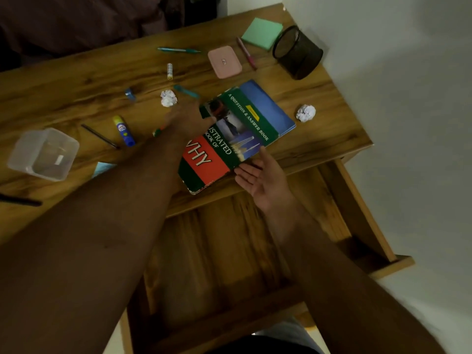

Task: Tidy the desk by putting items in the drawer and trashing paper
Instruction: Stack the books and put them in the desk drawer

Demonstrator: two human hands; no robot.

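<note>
A green and red book (229,139) lies on a blue book (270,106) at the desk's (319,144) front edge, above the pulled-out empty drawer (224,254). My left hand (186,118) rests on the green book's far left side, blurred, with its fingers spread. My right hand (260,177) is palm up at the book's near edge, with fingertips touching that edge. Two crumpled paper balls lie on the desk, one (168,98) just beyond my left hand and one (305,113) right of the books.
Scattered on the desk: a glue stick (124,131), pens (178,50), a pink case (224,62), green sticky notes (261,33), a black mesh pen cup (296,52), a clear plastic tub (43,154), a dark pencil (99,136). A white wall stands to the right.
</note>
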